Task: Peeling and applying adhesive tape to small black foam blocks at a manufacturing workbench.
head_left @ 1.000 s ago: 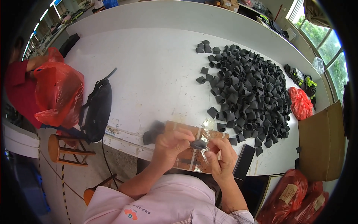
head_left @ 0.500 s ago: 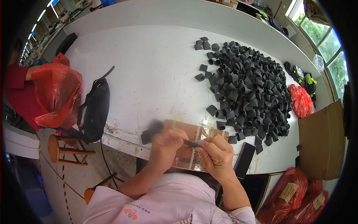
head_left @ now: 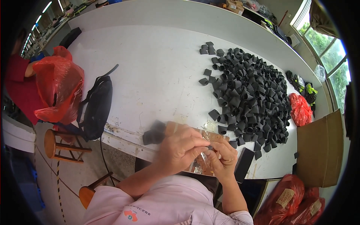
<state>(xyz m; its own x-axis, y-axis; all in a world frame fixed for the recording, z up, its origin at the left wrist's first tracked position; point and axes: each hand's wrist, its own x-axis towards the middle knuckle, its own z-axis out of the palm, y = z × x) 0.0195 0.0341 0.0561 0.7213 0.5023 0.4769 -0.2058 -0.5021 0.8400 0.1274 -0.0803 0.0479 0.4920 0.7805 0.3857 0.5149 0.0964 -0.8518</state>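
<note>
My two hands meet above a brown board with clear tape [head_left: 171,128] at the table's front edge. My left hand [head_left: 182,149] is closed, its thumb and fingers pinched together toward the right. Close against it, my right hand [head_left: 224,159] pinches too. Between the fingertips a sliver of a small black tube piece [head_left: 210,147] shows; the fingers hide most of it. A few similar black pieces [head_left: 153,137], blurred, lie left of the board. To the right spreads a large heap of short black tube pieces [head_left: 255,93].
A flat black rectangular object [head_left: 244,160] lies right of the board. A black bag [head_left: 98,107] sits at the table's left edge, near a person with a red plastic bag [head_left: 60,88]. A cardboard box [head_left: 318,150] and red sacks [head_left: 283,198] stand right; a wooden stool [head_left: 50,144] stands left.
My left hand has moved right and turned over the black tube piece, covering most of it. The right hand stays near its place. The whole view has shifted slightly.
</note>
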